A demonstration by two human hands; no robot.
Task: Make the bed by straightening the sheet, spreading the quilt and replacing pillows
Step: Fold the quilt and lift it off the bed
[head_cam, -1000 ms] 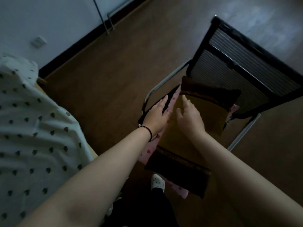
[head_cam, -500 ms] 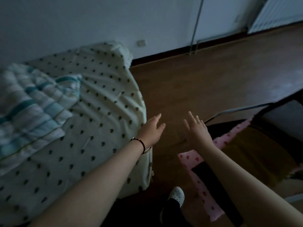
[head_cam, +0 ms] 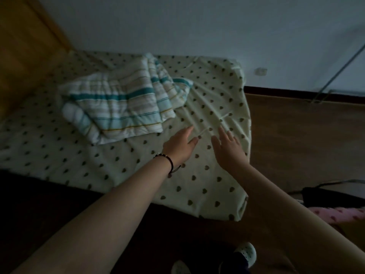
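Both hands are held flat, fingers straight and slightly spread, the left hand and right hand over the creased heart-print sheet near its 3 o'clock edge. The folded striped quilt lies at 10 o'clock. The sheet is judged soft and light, best smoothed outward or taken at its hem.

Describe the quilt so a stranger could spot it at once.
Start at the bed, covered by a pale sheet dotted with small dark hearts. On it, left of the two hands, lies the folded quilt. It alone carries teal and tan stripes rather than hearts.
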